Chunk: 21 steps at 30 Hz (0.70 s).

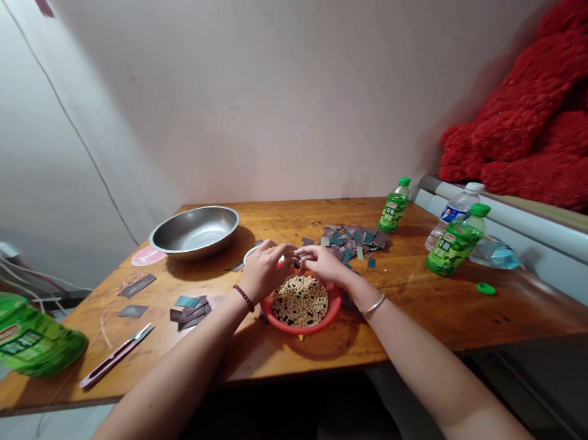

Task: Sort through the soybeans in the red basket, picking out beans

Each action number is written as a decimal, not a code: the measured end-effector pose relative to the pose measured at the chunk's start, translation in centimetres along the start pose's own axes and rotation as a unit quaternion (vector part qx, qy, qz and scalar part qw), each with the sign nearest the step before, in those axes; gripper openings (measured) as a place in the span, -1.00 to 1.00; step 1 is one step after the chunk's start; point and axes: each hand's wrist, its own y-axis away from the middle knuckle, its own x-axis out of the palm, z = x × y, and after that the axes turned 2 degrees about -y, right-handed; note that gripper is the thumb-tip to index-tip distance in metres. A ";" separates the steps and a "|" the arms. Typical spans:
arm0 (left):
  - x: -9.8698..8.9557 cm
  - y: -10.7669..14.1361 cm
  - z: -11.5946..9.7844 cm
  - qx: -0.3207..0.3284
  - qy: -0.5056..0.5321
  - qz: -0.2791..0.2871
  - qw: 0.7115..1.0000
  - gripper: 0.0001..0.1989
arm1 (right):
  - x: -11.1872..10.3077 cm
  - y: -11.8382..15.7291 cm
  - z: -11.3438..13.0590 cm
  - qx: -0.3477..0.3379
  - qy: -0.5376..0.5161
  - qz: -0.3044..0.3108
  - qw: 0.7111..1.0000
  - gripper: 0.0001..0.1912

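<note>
Both hands meet fingertip to fingertip above the far rim of a red plastic basket (278, 323). Inside the basket lie many small pale beads (299, 301), mixed with dark ones. My left hand (267, 271), a beaded bracelet at its wrist, has its fingers bent and pressed together. From the other side comes my right hand (325, 265), its fingers pinched; a thin metal bangle circles that wrist. Something small and dark shows between the fingertips, too small to name. Behind my left hand a white bowl (248, 253) is mostly hidden.
A metal basin (193, 234) stands at back left. Dark and green flat pieces (355, 240) are heaped behind the hands; a smaller pile (191, 312) lies left. A utility knife (116, 356) is near the front edge. Green bottles (394, 206) stand right; another bottle (28, 336) lies left.
</note>
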 end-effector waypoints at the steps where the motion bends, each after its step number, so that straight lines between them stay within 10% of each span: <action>1: -0.2 -0.1 0.0 -0.007 -0.005 -0.013 1.000 -0.83 | 0.0 0.0 0.1 0.000 -0.005 0.003 1.000 -0.70; 7: -1.7 -0.6 0.6 -0.155 -0.081 -0.116 0.978 -0.74 | 0.1 0.3 0.6 0.018 -0.013 0.009 1.000 -0.74; 15: -0.5 0.1 4.3 -0.221 -0.145 0.153 0.952 -0.70 | 0.1 0.3 0.4 0.040 -0.022 0.011 0.999 -0.74; 21: 0.6 0.4 5.2 -0.208 -0.139 0.184 0.951 -0.64 | 0.0 0.2 0.0 0.029 -0.042 0.016 0.999 -0.73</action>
